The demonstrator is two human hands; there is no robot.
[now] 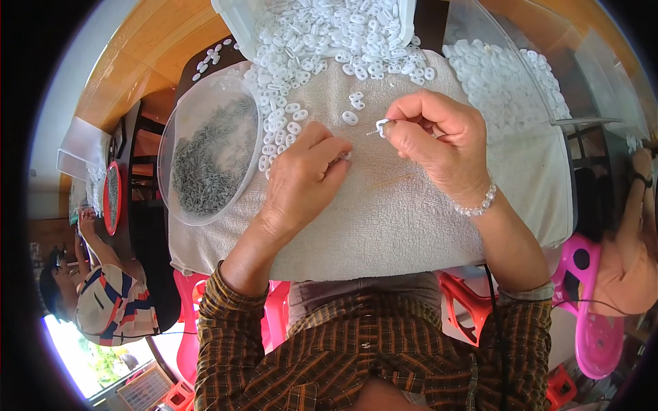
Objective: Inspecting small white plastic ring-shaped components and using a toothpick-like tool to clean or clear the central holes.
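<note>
My right hand (pixel 442 130) pinches a small white oval plastic piece (pixel 382 128) between thumb and forefinger, and a thin grey screw (pixel 371 133) sticks out of it to the left. Close by, my left hand (pixel 305 175) is curled, with a bit of a white plastic piece (pixel 345 157) showing at its fingertips; the rest is hidden. Between the hands and a little beyond them, a few loose white two-holed pieces (pixel 350 118) lie on the beige towel (pixel 329 250). Left of my left hand, more such pieces (pixel 274 127) lie in a heap beside the screw container.
A round clear container (pixel 163 179) of grey screws (pixel 205 168) stands at left. At the far side, a white bin (pixel 234 29) spills plastic pieces onto the towel. A bagged-looking pile of white pieces (pixel 490 85) sits far right. A thin yellowish stick (pixel 392 181) lies mid-towel. Other people sit on both sides.
</note>
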